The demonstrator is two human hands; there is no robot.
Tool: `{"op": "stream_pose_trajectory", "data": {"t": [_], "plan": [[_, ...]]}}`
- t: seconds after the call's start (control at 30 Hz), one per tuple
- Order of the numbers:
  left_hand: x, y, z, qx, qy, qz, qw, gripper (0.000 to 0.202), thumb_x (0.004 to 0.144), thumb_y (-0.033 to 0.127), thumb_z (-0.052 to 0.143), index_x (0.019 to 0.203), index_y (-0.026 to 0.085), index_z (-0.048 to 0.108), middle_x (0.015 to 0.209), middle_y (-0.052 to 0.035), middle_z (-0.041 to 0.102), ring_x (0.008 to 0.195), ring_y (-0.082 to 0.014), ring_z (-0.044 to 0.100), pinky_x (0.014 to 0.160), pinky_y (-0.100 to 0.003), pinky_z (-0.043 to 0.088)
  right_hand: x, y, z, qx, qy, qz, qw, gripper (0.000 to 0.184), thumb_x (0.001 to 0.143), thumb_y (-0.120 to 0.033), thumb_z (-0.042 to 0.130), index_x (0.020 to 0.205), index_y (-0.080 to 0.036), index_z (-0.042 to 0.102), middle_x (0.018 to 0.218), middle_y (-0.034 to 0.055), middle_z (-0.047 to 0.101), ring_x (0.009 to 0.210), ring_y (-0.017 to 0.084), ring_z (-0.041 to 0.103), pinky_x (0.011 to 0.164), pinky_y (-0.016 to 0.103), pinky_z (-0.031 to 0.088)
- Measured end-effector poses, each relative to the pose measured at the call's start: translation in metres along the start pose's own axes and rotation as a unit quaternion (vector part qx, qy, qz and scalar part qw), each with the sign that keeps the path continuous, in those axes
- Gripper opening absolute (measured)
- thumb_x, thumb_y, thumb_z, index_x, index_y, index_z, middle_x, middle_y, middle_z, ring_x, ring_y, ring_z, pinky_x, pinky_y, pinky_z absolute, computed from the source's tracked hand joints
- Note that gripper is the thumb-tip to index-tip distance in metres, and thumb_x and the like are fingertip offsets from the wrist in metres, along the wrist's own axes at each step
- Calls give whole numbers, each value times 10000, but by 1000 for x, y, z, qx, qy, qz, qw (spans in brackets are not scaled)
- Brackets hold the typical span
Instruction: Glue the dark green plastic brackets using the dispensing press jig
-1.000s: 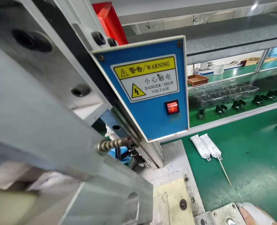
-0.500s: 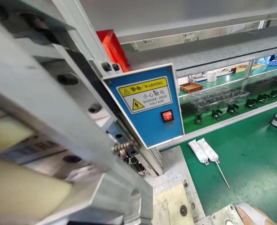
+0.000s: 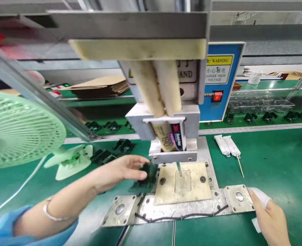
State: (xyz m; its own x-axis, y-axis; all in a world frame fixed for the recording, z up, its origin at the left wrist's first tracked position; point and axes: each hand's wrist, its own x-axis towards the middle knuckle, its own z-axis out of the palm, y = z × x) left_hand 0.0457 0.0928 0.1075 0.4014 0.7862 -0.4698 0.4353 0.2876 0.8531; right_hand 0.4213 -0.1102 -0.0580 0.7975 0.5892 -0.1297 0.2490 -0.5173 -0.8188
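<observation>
My left hand [image 3: 120, 171] reaches in from the left and is closed on a small dark green part [image 3: 147, 176], held beside the cream fixture plate [image 3: 183, 184] under the dispenser. The dispenser head [image 3: 168, 133] holds twin adhesive cartridges with a nozzle tip [image 3: 178, 169] pointing down at the plate's recess. My right hand [image 3: 268, 218] rests at the right end of the metal base plate [image 3: 239, 198], fingers curled on a white cloth or tissue [image 3: 262, 198].
A pale green desk fan [image 3: 20, 130] stands at the left. Several dark parts [image 3: 107, 153] lie behind my left arm and along the conveyor [image 3: 263, 118]. Two white tubes [image 3: 227, 145] with a stick lie right of the machine. A blue high-voltage panel [image 3: 221, 82] stands behind.
The view swung from the machine's side to its front. My left hand has come into view holding a dark part; my right hand stays at the base plate's right end.
</observation>
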Motion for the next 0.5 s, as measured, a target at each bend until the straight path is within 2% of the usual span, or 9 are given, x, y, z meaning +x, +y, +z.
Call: {"op": "stream_pose_trajectory", "data": {"t": [0.07,0.13,0.23,0.3,0.4,0.5], "plan": [[-5,-17,23,-40,-71,-26,996,607,482,412,947,962,126,711,949,-84,747,909,-259,695,832,-363,566,4,1,0,-2,8,-2,1000,528,719,-664,647,479,-201,566,496,25,559,479,165,514,423,240,410],[-5,-28,50,-76,-110,-14,991,591,484,405,938,966,145,713,975,-88,746,943,-256,692,857,-353,554,8,2,-1,5,-3,13,1000,534,673,-677,672,466,-199,556,490,28,555,472,171,517,404,247,410],[6,-32,78,-99,-115,38,988,544,518,357,918,973,160,694,996,-92,727,958,-245,684,859,-352,545,11,0,-3,26,-24,43,998,527,627,-688,705,528,-179,611,515,34,581,486,182,533,398,255,420],[18,-31,86,-98,-107,68,987,548,514,351,914,964,157,668,929,-81,710,873,-226,679,812,-354,547,12,-1,-4,40,-31,52,997,540,625,-699,706,605,-162,656,531,35,592,510,193,552,411,257,433],[38,-35,89,-78,-80,120,986,600,504,344,911,987,171,600,835,-25,646,758,-175,626,748,-329,526,13,-2,-4,46,-27,50,997,592,605,-717,693,715,-136,707,585,48,633,568,219,591,436,264,457],[48,-42,91,-30,-39,172,984,680,517,341,900,1073,196,535,818,11,584,756,-166,589,751,-327,505,17,-1,-4,32,-30,41,998,621,592,-723,680,745,-122,728,635,67,668,604,233,612,454,269,469]]}}
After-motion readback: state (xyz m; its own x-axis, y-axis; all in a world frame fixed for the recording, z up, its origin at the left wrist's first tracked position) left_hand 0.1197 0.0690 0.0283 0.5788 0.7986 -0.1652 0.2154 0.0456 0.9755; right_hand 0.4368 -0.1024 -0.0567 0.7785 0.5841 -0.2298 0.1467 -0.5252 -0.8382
